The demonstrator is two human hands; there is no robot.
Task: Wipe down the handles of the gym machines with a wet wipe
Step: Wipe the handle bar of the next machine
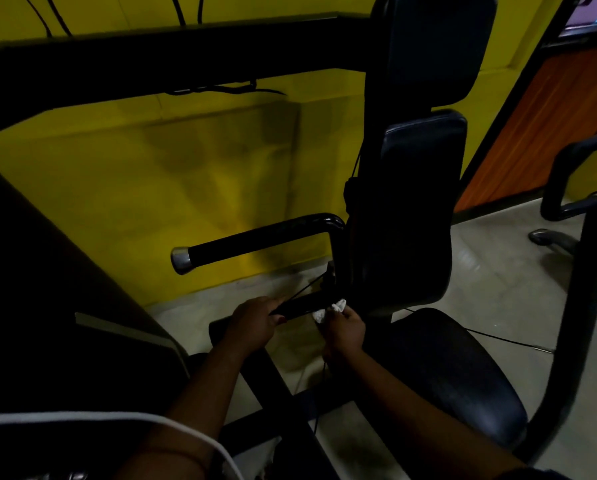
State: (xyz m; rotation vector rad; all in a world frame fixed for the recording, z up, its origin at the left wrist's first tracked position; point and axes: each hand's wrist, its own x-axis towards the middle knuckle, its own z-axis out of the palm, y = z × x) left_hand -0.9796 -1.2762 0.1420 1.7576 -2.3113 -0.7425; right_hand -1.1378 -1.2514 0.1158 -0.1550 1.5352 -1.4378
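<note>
We work at the lower handle (299, 307) of the seated machine; it is a short dark bar projecting from the upright column, low down and just left of the seat (446, 368). Our left hand (253, 323) is curled round the outer end of this bar and grips it; we judge that this steadies the bar against the rubbing pressure. Our right hand (345, 329) pinches the wet wipe (328, 310), a small crumpled white wad, with the fingers closed about it; the wipe lies against the inner end of the same bar, close to the column. Both hands are thus on one handle, with a bare stretch of bar between them; that stretch, and the part under the left palm, appear to remain for wiping.

Surroundings: the upper handle (255, 242) stands above and behind, with a chrome end cap (182, 259) at its free end; it is apart from both hands, and we judge it a further item for the task. The back pad (423, 209) and head pad (435, 46) rise to the right; a heavy frame beam (151, 57) crosses overhead; the yellow wall (151, 168) closes the space behind.

Obstructions: a thin black cord (304, 291) runs slantwise from the column toward the left hand, touching or just beside the lower handle; we cannot tell which; it may snag the wipe. The column base crowds the right hand. A white cable (117, 415) crosses the bottom left; a neighbouring machine (574, 202) stands at the far right, well apart.
</note>
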